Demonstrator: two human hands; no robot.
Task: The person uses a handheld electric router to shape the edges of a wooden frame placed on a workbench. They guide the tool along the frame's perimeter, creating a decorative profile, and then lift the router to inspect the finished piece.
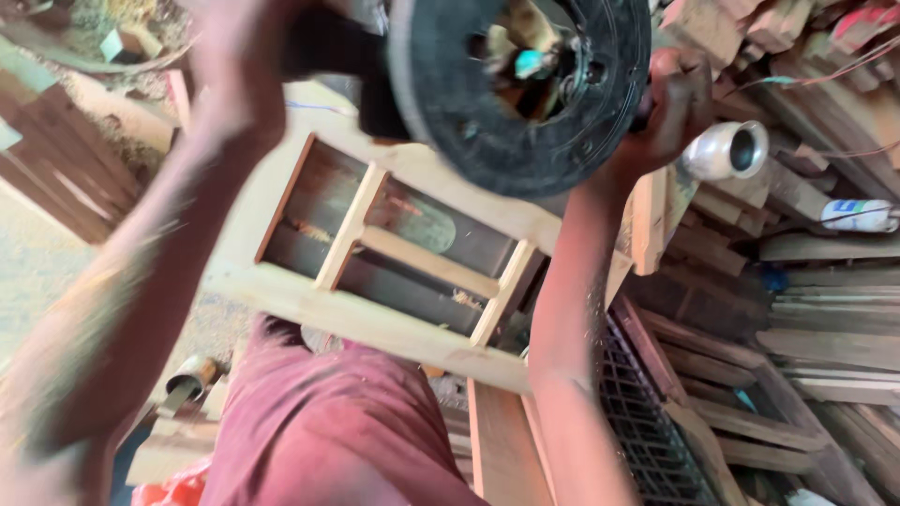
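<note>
Two hands raise a black round-based power tool close to the camera: right hand grips its side handle; left hand, blurred, grip unclear. Below lies a pale wooden frame; beyond, stacked timber.

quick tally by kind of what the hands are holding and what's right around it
Round black power tool with a disc-shaped base, gripped by the left hand and the right hand: 1
Pale wooden frame with crossbars: 1
Shiny silver metal cup: 1
White plastic bottle lying on the timber: 1
Black metal grille: 1
Total: 5
</note>
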